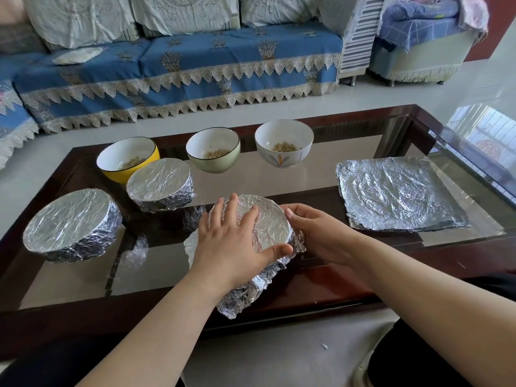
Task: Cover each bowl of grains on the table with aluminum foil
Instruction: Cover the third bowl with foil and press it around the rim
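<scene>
Left hand (pixel 231 241) flat atop foil-covered bowl (pixel 275 224); right hand (pixel 315 233) cupping rim

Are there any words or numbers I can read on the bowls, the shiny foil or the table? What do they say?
No words or numbers to read anywhere.
White bowl: only a painted flower, no letters.
Green bowl: a tiny faint mark, too small to tell.
Yellow bowl: plain.
Foil sheets and the foil-covered bowls: just wrinkles.
Sofa cover: leafy patterns, no writing.
</scene>
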